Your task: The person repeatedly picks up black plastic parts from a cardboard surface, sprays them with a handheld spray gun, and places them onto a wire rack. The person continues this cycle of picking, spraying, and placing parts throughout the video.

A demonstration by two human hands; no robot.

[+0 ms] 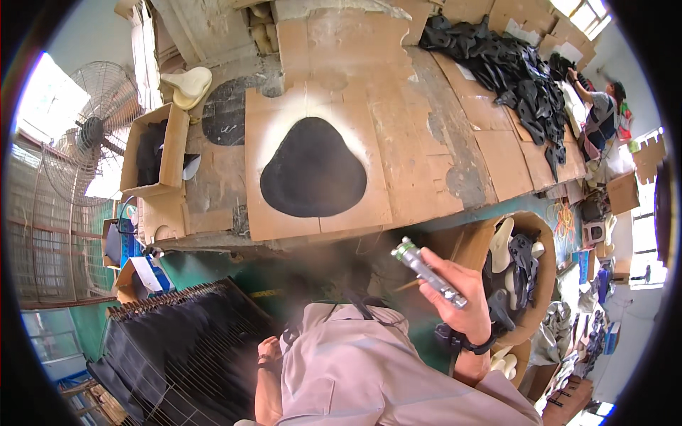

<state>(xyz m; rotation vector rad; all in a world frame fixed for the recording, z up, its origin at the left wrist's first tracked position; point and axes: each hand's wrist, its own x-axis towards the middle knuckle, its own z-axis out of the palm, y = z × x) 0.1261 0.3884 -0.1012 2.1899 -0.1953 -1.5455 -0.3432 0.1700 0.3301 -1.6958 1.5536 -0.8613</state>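
A silver spray gun (429,272) with a green ring near its nozzle is gripped in my right hand (458,291), over the gap between the bench and my lap. Faint mist hangs left of it. On a cardboard sheet (266,226) on the bench lies a black, rounded triangular piece (312,170), with pale overspray around its upper edges. My left hand (268,349) is low at my left side, fingers curled, beside a wire rack (177,383) hung with black sheets (206,326). Whatever that hand may hold is hidden.
A carton (181,138) with black pieces and a cream saddle-shaped form (188,85) sit at the bench's left, near a large fan (92,131). Black saddle-like parts (511,78) are heaped far right, near another person (604,117). A box (543,284) of saddle forms stands beyond my right hand.
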